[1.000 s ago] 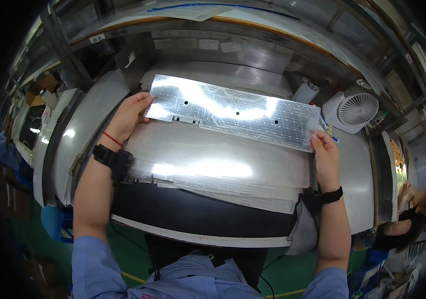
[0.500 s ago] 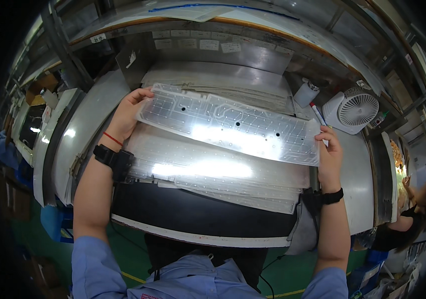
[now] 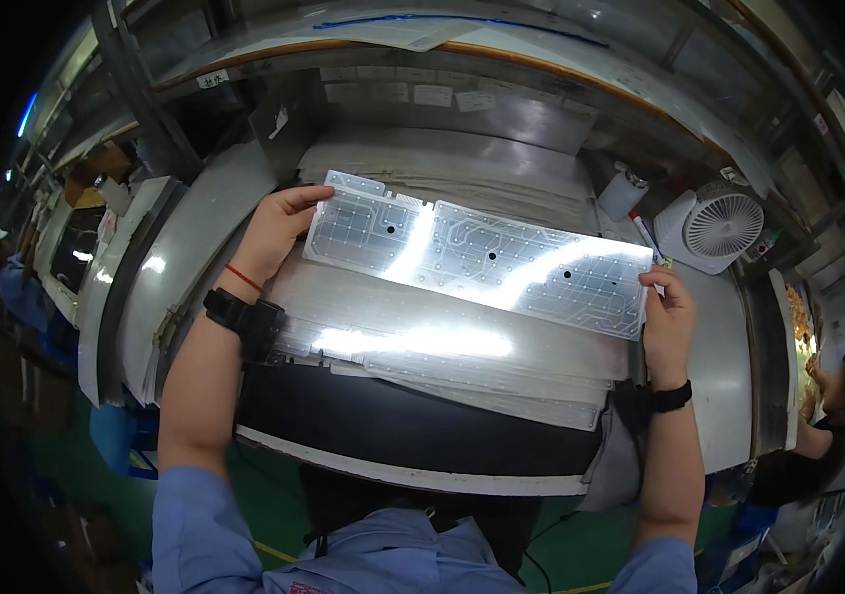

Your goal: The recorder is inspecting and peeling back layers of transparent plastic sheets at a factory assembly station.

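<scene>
A clear keyboard membrane sheet [image 3: 531,259], printed with fine traces and dots and pierced by several dark holes, is stretched between my hands above the bench. My left hand [image 3: 279,230] pinches its upper left corner with thumb and fingers. At the right end, my right hand [image 3: 669,322] grips the short edge, fingers curled over it. The sheet tilts down toward the right, and bright glare crosses its middle. Beneath it lies a stack of similar clear sheets [image 3: 482,386], with its front edges uneven.
A black mat [image 3: 373,416] covers the bench's front. More flat sheets [image 3: 442,158] are piled behind. To the right stand a white fan [image 3: 714,226], a bottle [image 3: 622,193] and a marker [image 3: 643,234]. A shelf edge [image 3: 502,51] crosses above. Another person [image 3: 818,445] is at far right.
The membrane sheet has tilted, so the glare now runs in bands across it. Both hands still hold its ends. The whole view has shifted slightly to the right.
</scene>
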The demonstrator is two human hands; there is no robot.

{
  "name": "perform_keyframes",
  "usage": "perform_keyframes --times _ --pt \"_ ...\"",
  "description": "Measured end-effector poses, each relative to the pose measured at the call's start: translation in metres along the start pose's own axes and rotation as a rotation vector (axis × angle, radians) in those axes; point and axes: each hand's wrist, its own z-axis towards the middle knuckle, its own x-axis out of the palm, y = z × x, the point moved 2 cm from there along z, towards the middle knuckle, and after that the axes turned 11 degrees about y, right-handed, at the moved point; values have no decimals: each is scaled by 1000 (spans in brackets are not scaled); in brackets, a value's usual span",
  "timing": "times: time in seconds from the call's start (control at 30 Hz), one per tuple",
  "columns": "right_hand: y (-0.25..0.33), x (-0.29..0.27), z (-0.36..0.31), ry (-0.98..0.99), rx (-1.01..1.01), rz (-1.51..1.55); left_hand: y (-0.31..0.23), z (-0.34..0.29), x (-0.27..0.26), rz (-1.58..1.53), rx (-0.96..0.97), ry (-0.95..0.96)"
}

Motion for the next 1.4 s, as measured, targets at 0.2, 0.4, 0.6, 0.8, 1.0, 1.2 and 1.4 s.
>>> perform_keyframes --times 0.2,0.4,0.6,0.8,1.0,1.2,1.4 --pt "2 0 0 1 1 11 -3 0 3 44 -10 -8" --pt "2 1 0 -15 9 -27 -5 -1 5 56 -30 -8" --pt "1 0 0 1 13 -22 -3 1 3 73 -38 4" --pt "2 0 0 1 20 -48 -4 0 4 77 -26 11" --pt "3 1 0 5 16 -66 -5 0 5 79 -42 10" --pt "5 2 0 1 15 -33 -2 0 1 78 -27 1" --pt "2 -1 -1 5 -4 -36 -1 0 2 115 -14 2"
